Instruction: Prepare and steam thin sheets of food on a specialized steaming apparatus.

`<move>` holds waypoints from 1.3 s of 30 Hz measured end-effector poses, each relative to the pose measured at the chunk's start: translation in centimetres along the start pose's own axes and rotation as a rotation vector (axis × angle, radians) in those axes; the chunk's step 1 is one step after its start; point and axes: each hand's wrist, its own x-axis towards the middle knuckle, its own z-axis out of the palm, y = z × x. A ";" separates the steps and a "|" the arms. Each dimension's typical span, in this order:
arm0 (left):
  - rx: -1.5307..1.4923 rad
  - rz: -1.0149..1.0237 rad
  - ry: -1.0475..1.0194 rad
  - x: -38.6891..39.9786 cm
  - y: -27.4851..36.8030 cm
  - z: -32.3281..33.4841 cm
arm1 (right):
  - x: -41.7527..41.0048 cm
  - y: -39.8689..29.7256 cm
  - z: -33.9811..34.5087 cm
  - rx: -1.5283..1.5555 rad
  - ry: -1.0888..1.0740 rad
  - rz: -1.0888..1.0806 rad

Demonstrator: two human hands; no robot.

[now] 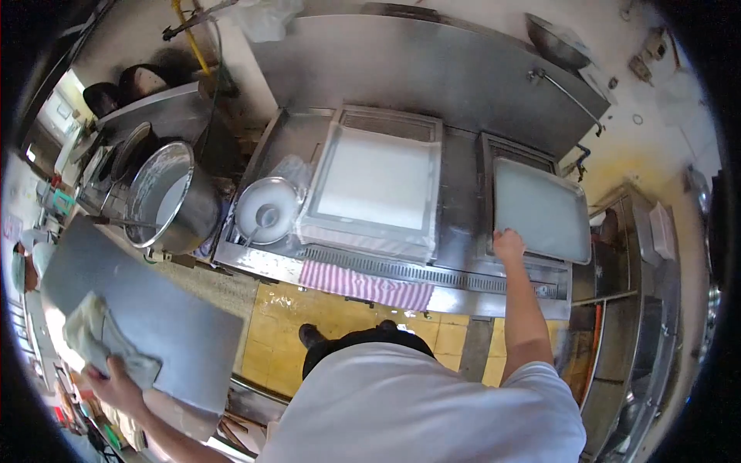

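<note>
At the lower left, my left hand (118, 385) grips a pale cloth (107, 333) against a large flat metal sheet (168, 307), which is held tilted, off the counter. My right hand (509, 245) is closed on the front left corner of a shallow metal tray (541, 208) that has a smooth whitish layer in it. This tray sits askew over a recessed frame (491, 162) in the steel counter. Left of it, a framed rectangular steamer (310, 217) has a white sheet-like surface (379, 176) on top.
A bowl (240, 199) of white liquid holds a ladle (266, 217). Farther left stands a deep pot (200, 214) with white liquid and a long handle. A striped cloth (365, 286) hangs on the counter's front edge. A tap (570, 98) juts from the back panel; shelving (631, 278) stands right.
</note>
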 end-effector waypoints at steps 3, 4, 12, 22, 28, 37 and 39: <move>-0.404 0.128 -0.058 0.1 9.4 6.4 | -3.0 2.0 0.5 0.005 -0.049 -0.086; -0.476 0.179 -0.122 -0.1 13.1 8.6 | -3.8 2.9 0.9 0.045 0.046 -0.179; -0.710 0.364 -0.509 -4.3 35.1 29.1 | -13.2 9.2 3.4 0.236 0.147 -0.092; -0.626 0.569 -0.834 -13.0 49.0 44.6 | -34.6 12.3 12.0 0.298 -0.205 0.454; -0.593 0.617 -0.939 -15.9 51.7 47.7 | -43.3 10.4 12.8 0.448 -0.333 0.865; -0.566 0.623 -1.033 -18.1 51.1 50.0 | -36.6 6.2 7.6 0.382 -0.279 0.703; -0.623 0.607 -1.073 -18.0 50.2 49.4 | -31.3 4.5 7.2 0.384 -0.230 0.571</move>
